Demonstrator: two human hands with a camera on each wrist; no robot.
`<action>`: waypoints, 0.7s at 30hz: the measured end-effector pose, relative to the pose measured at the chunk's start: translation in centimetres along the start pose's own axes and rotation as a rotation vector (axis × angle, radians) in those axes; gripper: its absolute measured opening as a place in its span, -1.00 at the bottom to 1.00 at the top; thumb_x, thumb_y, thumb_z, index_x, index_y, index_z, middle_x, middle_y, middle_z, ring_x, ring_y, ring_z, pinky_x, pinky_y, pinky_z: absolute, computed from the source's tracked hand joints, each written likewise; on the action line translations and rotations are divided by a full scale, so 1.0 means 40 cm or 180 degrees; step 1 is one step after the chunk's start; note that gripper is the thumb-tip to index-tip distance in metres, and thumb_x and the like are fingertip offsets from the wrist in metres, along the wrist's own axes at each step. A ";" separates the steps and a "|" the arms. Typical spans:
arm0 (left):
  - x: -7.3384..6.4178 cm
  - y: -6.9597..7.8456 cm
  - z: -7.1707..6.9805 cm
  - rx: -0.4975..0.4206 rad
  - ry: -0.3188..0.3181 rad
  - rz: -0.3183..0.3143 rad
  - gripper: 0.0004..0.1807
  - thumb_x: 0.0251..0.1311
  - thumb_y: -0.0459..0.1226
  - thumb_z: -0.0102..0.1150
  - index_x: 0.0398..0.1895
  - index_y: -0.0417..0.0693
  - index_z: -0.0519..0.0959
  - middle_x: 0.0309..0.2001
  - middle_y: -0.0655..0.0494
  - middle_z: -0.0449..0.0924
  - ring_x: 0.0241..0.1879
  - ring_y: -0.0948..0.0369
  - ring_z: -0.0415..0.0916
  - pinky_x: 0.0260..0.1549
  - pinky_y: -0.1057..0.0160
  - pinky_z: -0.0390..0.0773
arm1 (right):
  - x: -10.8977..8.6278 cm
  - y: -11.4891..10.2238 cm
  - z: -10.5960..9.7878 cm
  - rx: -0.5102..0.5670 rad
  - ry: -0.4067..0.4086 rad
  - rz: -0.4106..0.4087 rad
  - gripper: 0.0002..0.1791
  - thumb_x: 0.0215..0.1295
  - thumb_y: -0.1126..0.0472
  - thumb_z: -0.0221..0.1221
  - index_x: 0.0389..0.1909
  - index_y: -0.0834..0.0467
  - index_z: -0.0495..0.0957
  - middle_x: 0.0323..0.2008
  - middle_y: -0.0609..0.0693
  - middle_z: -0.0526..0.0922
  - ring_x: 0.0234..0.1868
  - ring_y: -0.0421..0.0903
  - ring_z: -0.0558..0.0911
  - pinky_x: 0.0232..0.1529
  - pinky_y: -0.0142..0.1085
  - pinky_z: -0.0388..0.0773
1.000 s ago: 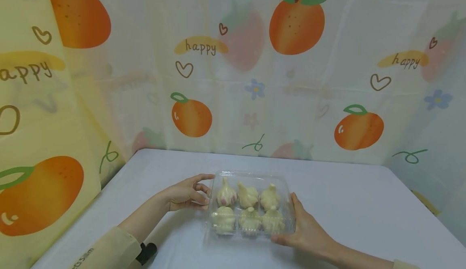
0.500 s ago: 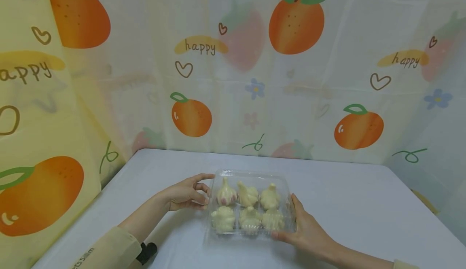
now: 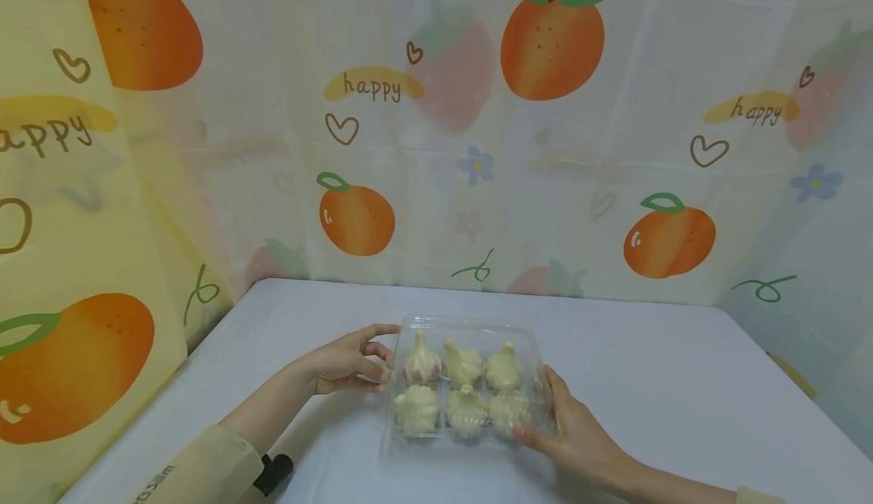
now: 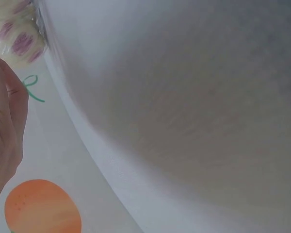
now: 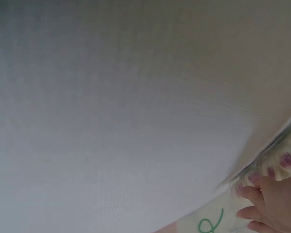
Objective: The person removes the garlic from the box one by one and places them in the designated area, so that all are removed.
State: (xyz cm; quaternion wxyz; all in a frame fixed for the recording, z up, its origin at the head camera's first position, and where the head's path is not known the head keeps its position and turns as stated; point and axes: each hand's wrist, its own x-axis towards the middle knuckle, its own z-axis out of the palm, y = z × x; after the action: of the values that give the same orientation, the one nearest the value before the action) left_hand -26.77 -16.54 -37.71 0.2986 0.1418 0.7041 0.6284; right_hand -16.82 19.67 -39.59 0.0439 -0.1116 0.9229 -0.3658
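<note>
"At the middle of the table (image 3: 682, 383), toward the near side, a clear box (image 3: 470, 325) lies between two hands. What does it contain?"

"Six garlic bulbs (image 3: 464, 365), set in two rows of three. The spacing probably keeps them from knocking together, and the clear plastic leaves them all in sight."

"How does the left hand (image 3: 349, 365) hold it?"

"By the left side. Its index finger reaches toward the far corner while the others bend at the wall; the hand is partly closed, lightly gripping the box. The exact contact of each fingertip is hidden."

"And the right hand (image 3: 588, 432)?"

"It grips the opposite side, fingers along the right wall and thumb across the near corner. This hold looks the firmer of the two."

"Why one hand at each end?"

"Presumably for balance: support from both sides steadies the box and leaves its top uncovered."

"Does the box rest on the table?"

"One cannot tell for certain, as its underside is out of sight. A faint reflection shows just in front of it."

"What stands behind?"

"A cloth (image 3: 436, 208) printed with oranges, hanging beyond the table's far edge."
</note>
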 end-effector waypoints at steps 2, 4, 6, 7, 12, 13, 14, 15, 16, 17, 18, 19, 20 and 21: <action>-0.001 0.000 0.000 0.0012 0.0008 0.0008 -0.03 0.09 -0.49 0.25 0.55 -0.03 -0.01 -0.23 0.17 0.49 -0.32 0.28 0.59 -0.21 0.30 0.73 | -0.002 -0.001 0.001 0.0105 -0.0010 -0.0004 0.17 0.26 -0.19 0.23 0.53 0.38 -0.25 0.53 0.39 0.02 0.25 0.39 0.50 0.12 0.14 0.62; -0.002 0.000 0.000 0.0015 0.0012 0.0008 -0.03 0.09 -0.50 0.23 0.55 -0.03 -0.01 -0.23 0.17 0.48 -0.33 0.28 0.59 -0.22 0.30 0.72 | -0.004 -0.001 0.001 0.0185 -0.0020 -0.0009 0.16 0.27 -0.16 0.23 0.53 0.37 -0.27 0.54 0.38 0.00 0.27 0.40 0.48 0.11 0.17 0.62; -0.003 0.000 0.001 0.0012 0.0015 0.0002 -0.04 0.10 -0.50 0.22 0.55 -0.03 -0.01 -0.23 0.17 0.48 -0.33 0.28 0.59 -0.22 0.30 0.72 | -0.006 -0.001 0.003 0.0256 -0.0029 0.0017 0.16 0.27 -0.15 0.23 0.52 0.39 -0.27 0.52 0.43 -0.01 0.28 0.43 0.46 0.11 0.20 0.61; -0.004 0.000 0.001 0.0010 0.0015 -0.0003 -0.04 0.11 -0.51 0.21 0.55 -0.03 -0.02 -0.23 0.17 0.47 -0.33 0.29 0.59 -0.22 0.31 0.72 | -0.006 -0.001 0.004 0.0282 -0.0035 0.0031 0.17 0.27 -0.14 0.24 0.52 0.41 -0.28 0.50 0.46 0.01 0.28 0.45 0.45 0.11 0.21 0.61; -0.006 0.001 0.001 0.0011 0.0028 -0.0013 -0.04 0.10 -0.50 0.23 0.55 -0.03 -0.01 -0.22 0.16 0.47 -0.33 0.28 0.59 -0.22 0.31 0.73 | -0.003 -0.002 0.005 0.0472 -0.0054 0.0162 0.20 0.23 -0.12 0.28 0.50 0.44 -0.28 0.38 0.58 0.19 0.29 0.44 0.45 0.12 0.22 0.60; -0.007 0.002 0.001 0.0015 0.0030 -0.0009 -0.03 0.10 -0.49 0.24 0.55 -0.03 -0.01 -0.22 0.16 0.47 -0.33 0.28 0.59 -0.22 0.31 0.73 | -0.002 -0.002 0.005 0.0517 -0.0059 0.0174 0.20 0.23 -0.11 0.29 0.50 0.43 -0.29 0.37 0.58 0.21 0.30 0.42 0.44 0.13 0.22 0.60; -0.007 0.002 0.002 0.0019 0.0028 -0.0001 -0.03 0.10 -0.49 0.24 0.55 -0.03 -0.01 -0.21 0.15 0.47 -0.33 0.28 0.59 -0.21 0.30 0.73 | -0.001 -0.002 0.004 0.0574 -0.0068 0.0193 0.20 0.23 -0.10 0.29 0.51 0.42 -0.29 0.37 0.56 0.22 0.32 0.41 0.44 0.14 0.21 0.59; -0.006 0.003 0.002 0.0023 0.0027 0.0001 -0.03 0.09 -0.49 0.25 0.55 -0.03 -0.01 -0.21 0.15 0.47 -0.33 0.28 0.59 -0.21 0.30 0.73 | -0.001 -0.002 0.003 0.0628 -0.0078 0.0200 0.20 0.23 -0.09 0.29 0.51 0.41 -0.29 0.40 0.54 0.19 0.33 0.40 0.43 0.16 0.20 0.58; -0.006 0.003 0.002 0.0023 0.0025 0.0006 -0.03 0.09 -0.49 0.25 0.55 -0.03 -0.01 -0.20 0.15 0.47 -0.33 0.28 0.59 -0.21 0.30 0.73 | -0.001 -0.002 0.003 0.0709 -0.0100 0.0224 0.20 0.24 -0.09 0.29 0.52 0.39 -0.30 0.43 0.51 0.17 0.35 0.39 0.41 0.18 0.20 0.57; -0.006 0.003 0.002 0.0024 0.0023 0.0006 -0.03 0.09 -0.49 0.25 0.55 -0.03 -0.01 -0.20 0.15 0.48 -0.33 0.28 0.59 -0.20 0.30 0.73 | -0.001 -0.002 0.002 0.0782 -0.0121 0.0245 0.19 0.24 -0.09 0.29 0.52 0.38 -0.30 0.45 0.48 0.15 0.36 0.38 0.40 0.20 0.20 0.56; -0.005 0.003 0.002 0.0025 0.0020 0.0010 -0.03 0.09 -0.49 0.25 0.55 -0.03 -0.01 -0.20 0.15 0.48 -0.33 0.28 0.59 -0.20 0.29 0.73 | -0.002 -0.001 0.002 0.0869 -0.0150 0.0257 0.18 0.25 -0.08 0.28 0.53 0.36 -0.31 0.47 0.45 0.11 0.38 0.37 0.38 0.21 0.20 0.55; -0.005 0.003 0.002 0.0025 0.0017 0.0011 -0.03 0.09 -0.49 0.25 0.55 -0.04 -0.01 -0.20 0.15 0.48 -0.33 0.28 0.59 -0.20 0.29 0.73 | -0.002 0.000 0.002 0.0949 -0.0176 0.0260 0.16 0.26 -0.07 0.27 0.53 0.34 -0.31 0.49 0.43 0.09 0.39 0.38 0.36 0.23 0.20 0.53; -0.005 0.002 0.002 0.0022 0.0015 0.0013 -0.03 0.09 -0.49 0.25 0.55 -0.04 -0.01 -0.20 0.15 0.48 -0.33 0.28 0.59 -0.20 0.29 0.73 | -0.003 0.001 0.002 0.1032 -0.0202 0.0258 0.14 0.27 -0.07 0.26 0.54 0.32 -0.30 0.51 0.41 0.06 0.40 0.38 0.34 0.24 0.20 0.52; -0.004 0.002 0.001 0.0020 0.0019 0.0009 -0.03 0.09 -0.50 0.25 0.55 -0.04 -0.01 -0.20 0.15 0.48 -0.33 0.28 0.59 -0.20 0.29 0.73 | -0.003 0.003 0.002 0.1100 -0.0230 0.0226 0.12 0.28 -0.06 0.25 0.54 0.31 -0.29 0.51 0.40 0.05 0.41 0.39 0.32 0.26 0.21 0.50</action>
State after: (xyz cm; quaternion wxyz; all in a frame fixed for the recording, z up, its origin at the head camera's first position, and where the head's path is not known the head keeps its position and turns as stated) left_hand -26.62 -16.59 -37.59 0.2952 0.1419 0.7068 0.6270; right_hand -16.70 19.72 -39.71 0.1085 -0.0828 0.8475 -0.5130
